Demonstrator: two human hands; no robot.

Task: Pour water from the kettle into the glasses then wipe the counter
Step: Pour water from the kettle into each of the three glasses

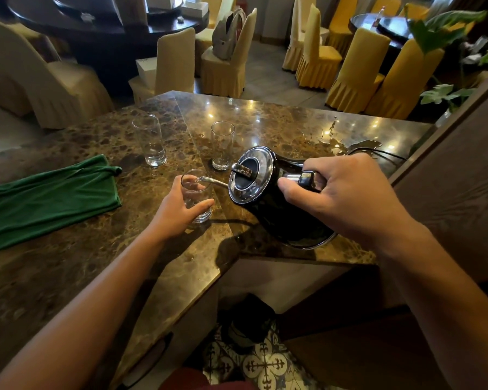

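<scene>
While the kettle (268, 198) is tipped by the right grip (338, 192) clasping its handle, the glass (196, 198) beneath the spout is steadied in the left grip (181, 209) against tipping.

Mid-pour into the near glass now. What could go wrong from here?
1. The kettle spout tip sits just at the rim of the near glass, so a small wobble could send water onto the counter.
2. The right hand holds the tilted kettle over the counter's edge; a slip could drop it.
3. The left hand grips the glass, so overfilling would wet it.
</scene>
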